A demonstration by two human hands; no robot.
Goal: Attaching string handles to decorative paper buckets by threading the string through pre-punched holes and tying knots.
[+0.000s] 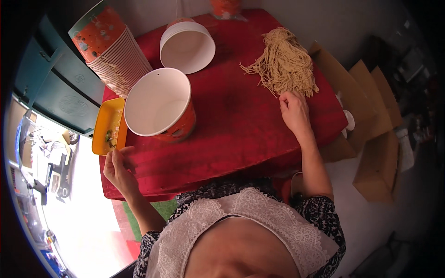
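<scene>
Top right on the red counter (pixel 241 120) lies a noodle bundle (pixel 285 62): light, soft, loose-stranded, best gathered underneath. Right hand (pixel 293 111), fingers curled, touches its near end; left hand (pixel 118 169) pinches something small beside the yellow tray (pixel 99 134).

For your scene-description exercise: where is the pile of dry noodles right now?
In the head view, the pile of dry noodles lies on the far right part of the red table, just beyond the right hand, whose fingertips reach its near edge.
</scene>
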